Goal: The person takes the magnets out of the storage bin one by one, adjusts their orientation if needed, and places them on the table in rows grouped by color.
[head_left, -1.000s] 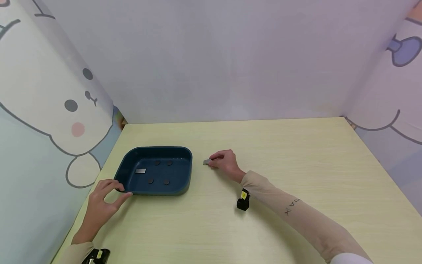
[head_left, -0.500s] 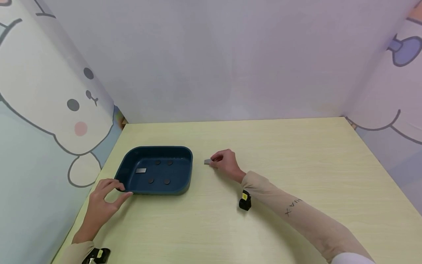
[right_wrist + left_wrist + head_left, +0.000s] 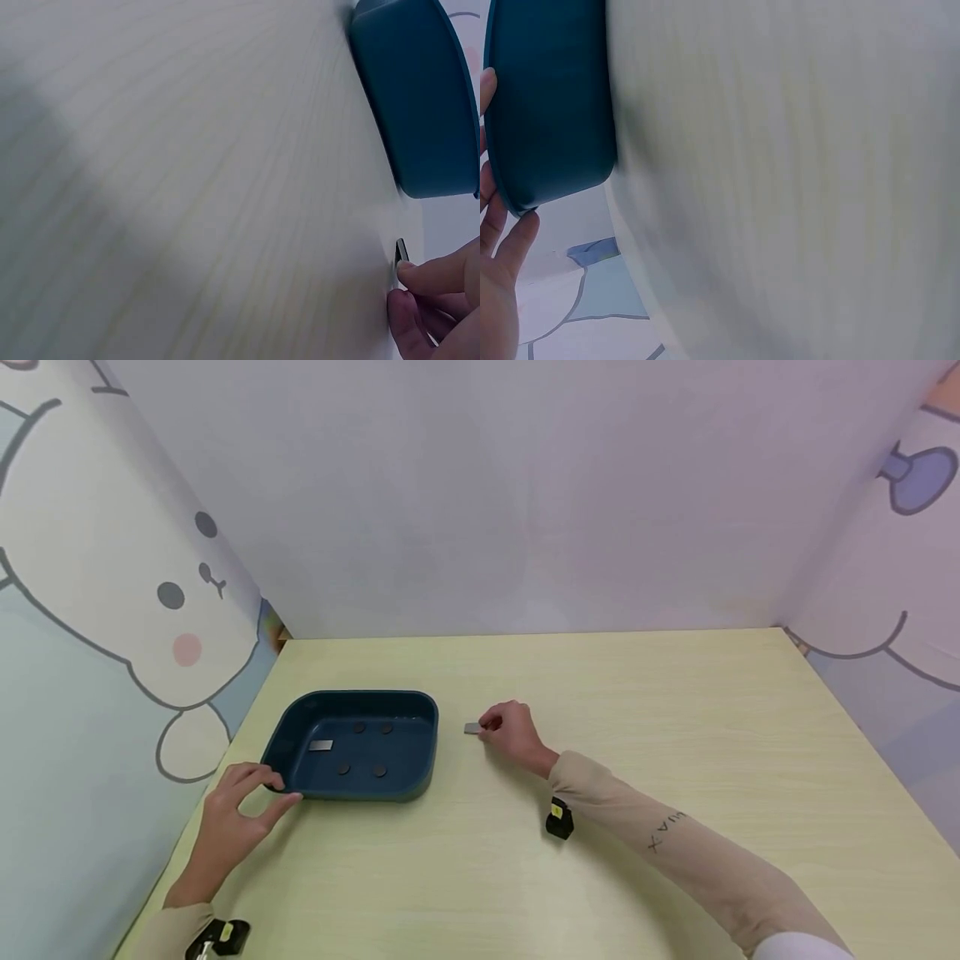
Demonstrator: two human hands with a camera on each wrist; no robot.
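Note:
A deep blue rectangular tray [image 3: 408,787] stands on the left half of the table. My left hand [image 3: 231,827] grips its near left corner, the fingers over the rim and the thumb [image 3: 519,238] against the outside. Right of the tray, my right hand [image 3: 517,737] pinches a small flat grey metal rectangle [image 3: 472,727] by its right end, low at the table top. In the right wrist view the metal piece [image 3: 401,249] pokes out past the thumb, and the fingers hide the rest of it.
Inside the tray lie a similar silvery rectangle [image 3: 321,745] and several dark round discs [image 3: 379,771]. The pale wooden table [image 3: 637,693] meets a plain wall [image 3: 525,510] at the back. Walls with cartoon drawings [image 3: 97,552] flank both sides.
The right fingertips curl slightly more at the metal rectangle. The left hand keeps its hold on the tray, and the tray stays in place; the head view shifts a little.

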